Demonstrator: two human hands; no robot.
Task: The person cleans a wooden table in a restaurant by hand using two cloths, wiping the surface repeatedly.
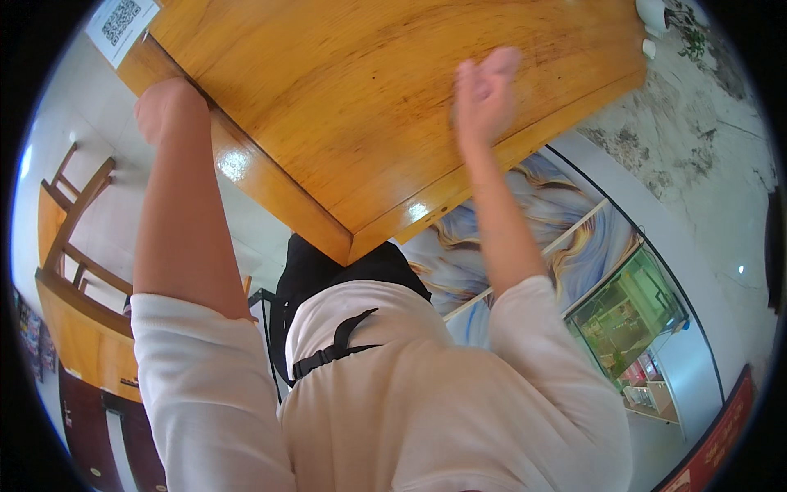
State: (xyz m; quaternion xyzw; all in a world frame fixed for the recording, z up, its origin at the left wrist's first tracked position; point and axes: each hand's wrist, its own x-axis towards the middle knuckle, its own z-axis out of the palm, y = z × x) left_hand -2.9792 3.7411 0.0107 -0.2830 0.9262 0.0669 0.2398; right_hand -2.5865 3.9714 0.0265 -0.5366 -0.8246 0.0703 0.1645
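A varnished wooden table (344,111) fills the upper middle, one corner pointing towards my body. My left hand (172,107) is bent at the wrist against the table's left edge. Its fingers are turned out of sight, so whether it grips the edge cannot be made out. Over the right part of the tabletop is my right hand (487,101), blurred, with its fingers curled. No object shows in it, though the inside of the hand is partly hidden. Whether it touches the wood is unclear.
A card with a printed code (121,27) lies at the table's upper left corner. Wooden chairs (86,258) stand at the left. A white wall with grey stains (688,147) borders the table's right end, near white containers (652,17). A fish tank (627,313) stands at lower right.
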